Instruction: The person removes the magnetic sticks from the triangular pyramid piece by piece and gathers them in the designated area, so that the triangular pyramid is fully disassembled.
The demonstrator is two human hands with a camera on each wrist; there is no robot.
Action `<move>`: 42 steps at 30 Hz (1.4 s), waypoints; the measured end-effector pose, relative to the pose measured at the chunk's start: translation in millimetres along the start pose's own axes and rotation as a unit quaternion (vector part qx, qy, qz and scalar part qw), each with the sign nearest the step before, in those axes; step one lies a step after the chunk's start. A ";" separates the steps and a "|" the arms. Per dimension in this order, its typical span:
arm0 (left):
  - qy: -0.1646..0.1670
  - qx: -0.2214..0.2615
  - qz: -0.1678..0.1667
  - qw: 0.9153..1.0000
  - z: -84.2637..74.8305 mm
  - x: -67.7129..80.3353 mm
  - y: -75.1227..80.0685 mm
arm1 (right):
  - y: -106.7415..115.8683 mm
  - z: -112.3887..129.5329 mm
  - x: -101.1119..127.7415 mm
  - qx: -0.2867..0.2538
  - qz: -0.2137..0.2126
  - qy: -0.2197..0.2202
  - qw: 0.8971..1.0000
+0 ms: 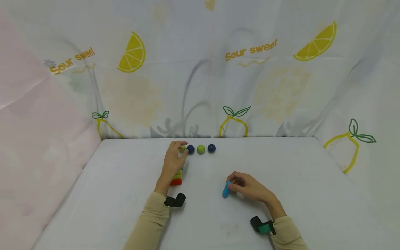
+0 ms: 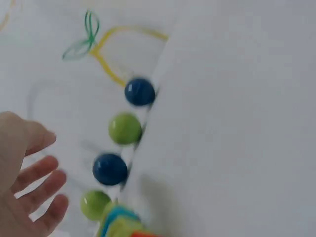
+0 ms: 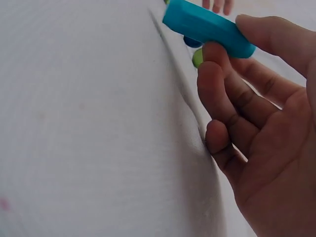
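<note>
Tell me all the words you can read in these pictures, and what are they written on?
"Sour sweet" in orange letters on the lemon-print cloth behind the table, upper middle.
"Sour sweet" again on the same cloth, upper left; the last letter is creased and hard to read.
No words or numbers show on the balls, the blue piece in the right hand, or the stacked colored rings.

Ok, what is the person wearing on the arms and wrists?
Both arms are in beige long sleeves. The left sleeve ends at a black wrist-mounted camera; the right sleeve ends at a black and teal one. Left hand and right hand are bare.
</note>
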State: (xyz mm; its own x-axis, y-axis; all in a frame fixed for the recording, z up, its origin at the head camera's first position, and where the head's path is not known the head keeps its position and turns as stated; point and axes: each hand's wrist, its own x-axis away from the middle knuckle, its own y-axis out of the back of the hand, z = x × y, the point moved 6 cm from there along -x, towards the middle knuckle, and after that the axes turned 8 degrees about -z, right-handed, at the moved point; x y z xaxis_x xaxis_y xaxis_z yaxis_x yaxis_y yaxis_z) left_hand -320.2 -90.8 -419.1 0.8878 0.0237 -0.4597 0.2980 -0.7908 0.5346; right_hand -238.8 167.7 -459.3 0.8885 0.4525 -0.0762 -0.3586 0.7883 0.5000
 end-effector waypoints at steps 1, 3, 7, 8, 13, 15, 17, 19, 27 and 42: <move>-0.016 0.012 0.008 1.000 -10.6 6.0 -3.4 | 1.5 -0.4 -0.3 -0.005 -0.007 0.002 1.000; -0.050 0.038 0.053 0.997 -32.5 19.7 -13.5 | 4.5 -1.2 -1.3 -0.018 -0.023 0.008 1.000; -0.102 0.079 0.198 0.972 -66.6 51.0 -40.3 | 9.2 2.3 -2.8 -0.071 -0.046 0.031 0.996; -0.109 0.082 0.225 0.965 -71.9 57.7 -46.2 | 10.0 4.0 -3.1 -0.087 -0.048 0.037 0.994; -0.137 0.075 0.259 0.953 -85.6 71.4 -56.0 | 9.8 15.0 -2.4 -0.142 -0.033 0.051 0.988; -0.139 0.074 0.258 0.953 -86.3 70.9 -52.9 | 8.0 17.8 -2.6 -0.144 -0.025 0.053 0.988; -0.138 0.075 0.265 0.951 -84.0 69.5 -49.2 | 5.7 18.7 -3.5 -0.133 -0.018 0.049 0.990; -0.136 0.079 0.272 0.949 -78.9 67.9 -45.6 | 3.5 17.2 -4.5 -0.125 -0.012 0.040 0.991; -0.102 0.057 0.268 0.956 -46.3 57.1 -19.4 | 3.0 7.9 -4.9 -0.094 -0.017 0.015 0.995; -0.015 0.015 0.274 0.962 14.5 51.1 42.8 | 3.8 -7.3 -2.7 -0.063 -0.004 -0.005 0.998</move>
State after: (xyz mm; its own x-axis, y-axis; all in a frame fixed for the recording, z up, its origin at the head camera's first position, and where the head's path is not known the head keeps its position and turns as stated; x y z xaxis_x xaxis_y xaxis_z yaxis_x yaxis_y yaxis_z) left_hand -267.1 -132.2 -430.0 0.8983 -0.4180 -0.1356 -0.2213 -0.6969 0.6822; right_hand -244.7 172.5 -463.5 0.8945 0.4414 -0.0710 -0.3830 0.8385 0.3876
